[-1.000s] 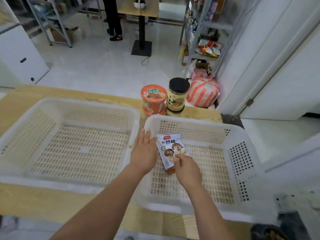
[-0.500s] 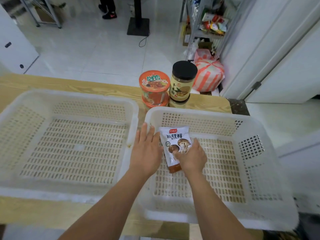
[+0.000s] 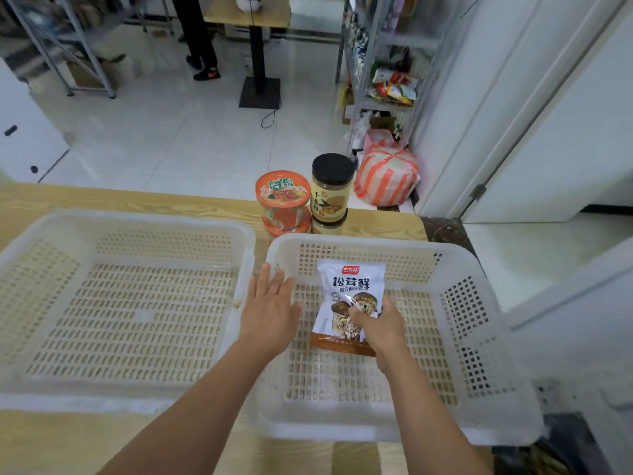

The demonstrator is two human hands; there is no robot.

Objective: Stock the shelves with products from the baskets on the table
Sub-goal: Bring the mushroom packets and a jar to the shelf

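The right hand (image 3: 376,329) has its fingers curled round the lower half of a white packet (image 3: 349,289) with mushrooms printed on it, thumb across the front. The packet sits inside the right basket (image 3: 376,242), towards its back left part, with its top end pointing away from the person. I cannot tell whether it still touches the basket floor. The left hand (image 3: 270,311) is flat, palm down, fingers straight and close together, holding nothing. It lies over the left wall of that same basket, just beside the packet.

The left basket (image 3: 137,219) stands alongside on the wooden table (image 3: 85,200). Behind the baskets, at the table's far edge, are two stacked orange noodle cups (image 3: 282,197) and, touching them, a black-lidded jar (image 3: 330,190) sitting on top of another jar. Past the table stands a metal shelf (image 3: 383,66) with goods on it, a striped bag (image 3: 387,180) on the floor at its foot – and farther back someone's legs (image 3: 198,39).
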